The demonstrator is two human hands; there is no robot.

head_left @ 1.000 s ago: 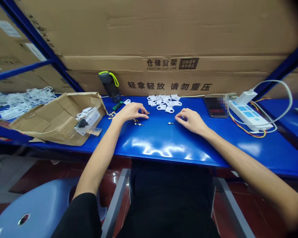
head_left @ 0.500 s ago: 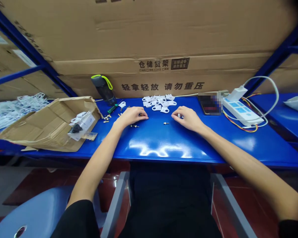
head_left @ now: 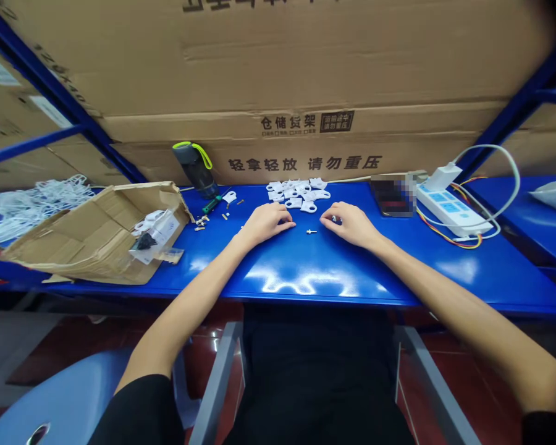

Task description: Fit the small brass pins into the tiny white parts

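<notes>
My left hand (head_left: pixel 271 222) rests low over the blue table, its fingers curled and thumb reaching right; what it holds, if anything, is hidden. Across from it, my right hand (head_left: pixel 351 224) is closed around a few small white and metal parts (head_left: pixel 335 219), partly showing between the fingers. A small metal pin with a pale collar (head_left: pixel 311 232) lies on the table between both hands, touched by neither. Just behind the hands is a pile of white plastic ring-shaped pieces (head_left: pixel 308 207).
At left, an open cardboard box (head_left: pixel 97 216) holds small packets. A bottle (head_left: pixel 194 170), a green-handled screwdriver (head_left: pixel 210 205) and small brass-coloured parts (head_left: pixel 201 222) lie near it. A phone (head_left: pixel 389 194) and a power strip (head_left: pixel 451 207) with cables are on the right.
My left hand has shifted right, closer to the lone pin. Small pins that lay beside its wrist are no longer plainly visible. My right hand has barely moved.
</notes>
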